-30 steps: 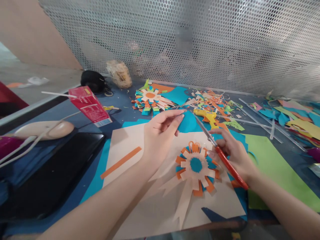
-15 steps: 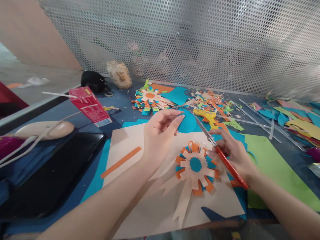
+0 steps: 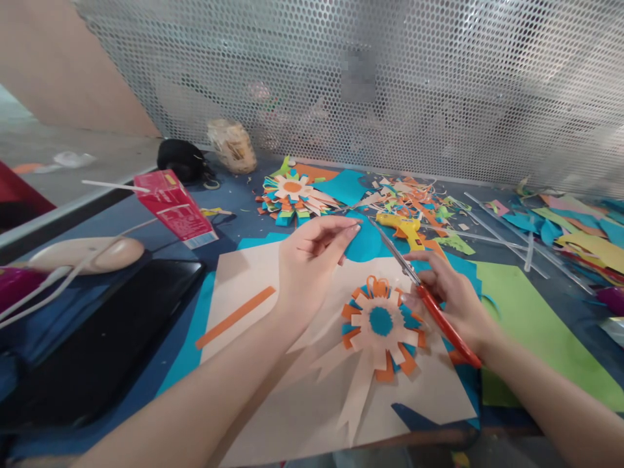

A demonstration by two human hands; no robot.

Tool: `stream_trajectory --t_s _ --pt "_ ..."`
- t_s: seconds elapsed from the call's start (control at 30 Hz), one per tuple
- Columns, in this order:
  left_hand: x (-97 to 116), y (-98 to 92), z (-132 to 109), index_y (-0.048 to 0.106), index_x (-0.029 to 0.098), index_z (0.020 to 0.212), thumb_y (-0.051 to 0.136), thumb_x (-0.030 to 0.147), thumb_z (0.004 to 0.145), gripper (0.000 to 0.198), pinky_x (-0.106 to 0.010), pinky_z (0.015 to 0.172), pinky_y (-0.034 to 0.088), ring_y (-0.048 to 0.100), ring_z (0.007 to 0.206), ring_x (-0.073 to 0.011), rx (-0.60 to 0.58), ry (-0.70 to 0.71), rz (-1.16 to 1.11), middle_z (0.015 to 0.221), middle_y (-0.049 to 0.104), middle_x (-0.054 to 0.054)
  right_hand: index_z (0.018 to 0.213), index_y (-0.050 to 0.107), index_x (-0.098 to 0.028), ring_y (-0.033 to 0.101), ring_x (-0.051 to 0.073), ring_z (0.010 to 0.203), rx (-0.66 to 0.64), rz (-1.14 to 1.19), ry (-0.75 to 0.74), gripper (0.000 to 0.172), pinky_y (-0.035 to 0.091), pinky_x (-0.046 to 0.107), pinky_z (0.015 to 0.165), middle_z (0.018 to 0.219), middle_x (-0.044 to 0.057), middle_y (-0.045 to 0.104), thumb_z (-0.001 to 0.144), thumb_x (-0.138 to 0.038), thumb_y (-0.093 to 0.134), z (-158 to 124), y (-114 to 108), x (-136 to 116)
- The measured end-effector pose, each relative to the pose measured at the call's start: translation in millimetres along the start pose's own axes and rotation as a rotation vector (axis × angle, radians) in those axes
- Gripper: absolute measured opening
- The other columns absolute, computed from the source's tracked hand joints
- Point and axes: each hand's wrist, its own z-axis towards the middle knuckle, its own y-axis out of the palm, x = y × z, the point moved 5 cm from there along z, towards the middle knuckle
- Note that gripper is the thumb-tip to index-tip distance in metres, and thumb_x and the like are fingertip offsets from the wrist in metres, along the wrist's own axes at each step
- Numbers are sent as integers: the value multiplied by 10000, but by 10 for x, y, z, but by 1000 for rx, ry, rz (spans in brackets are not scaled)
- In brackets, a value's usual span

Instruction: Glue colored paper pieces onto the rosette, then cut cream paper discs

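My left hand [image 3: 312, 257] pinches the edge of a teal paper piece [image 3: 364, 242], fingers closed on it above a cream sheet [image 3: 292, 396]. My right hand [image 3: 455, 299] grips red-handled scissors [image 3: 419, 292], whose blades point up-left toward the teal piece. Between the hands, on the cream sheet, lies a paper rosette [image 3: 383, 324] of orange, teal and cream strips with cream ribbon tails. An orange paper strip [image 3: 236, 316] lies on the sheet's left part.
A second paper rosette [image 3: 292, 192], a yellow glue gun [image 3: 407, 227], glue sticks and coloured scraps lie further back. A red carton [image 3: 175, 208], a black tray [image 3: 97, 338] and a beige object [image 3: 85, 252] are at the left. Green paper [image 3: 536, 331] lies right. Perforated metal screen behind.
Both hands stay almost still. The scissors' tip has shifted slightly up and left along the teal piece.
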Motion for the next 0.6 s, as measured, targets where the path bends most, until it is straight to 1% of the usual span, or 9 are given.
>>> stream_trajectory --t_s 0.23,0.43,0.6 --pt "0 -1 1 697 200 746 693 218 702 47 -202 434 410 509 481 -68 7 -2 3 724 703 2 1125 407 -214 328 100 494 -2 0 -12 428 273 228 469 554 -93 385 760 -293 615 9 7 2" --pt "-1 -2 1 700 196 752 694 216 703 53 -195 432 425 506 475 -65 1 1 1 719 698 1 1121 418 -208 335 98 477 -2 -1 8 427 273 226 456 548 -91 421 755 -302 616 7 5 -23" --pt "23 -4 13 708 206 730 698 195 696 37 -198 436 421 505 476 -65 1 -2 3 692 697 10 1122 434 -207 331 94 462 6 4 11 436 276 221 443 532 -95 420 742 -299 629 1 -7 -31"
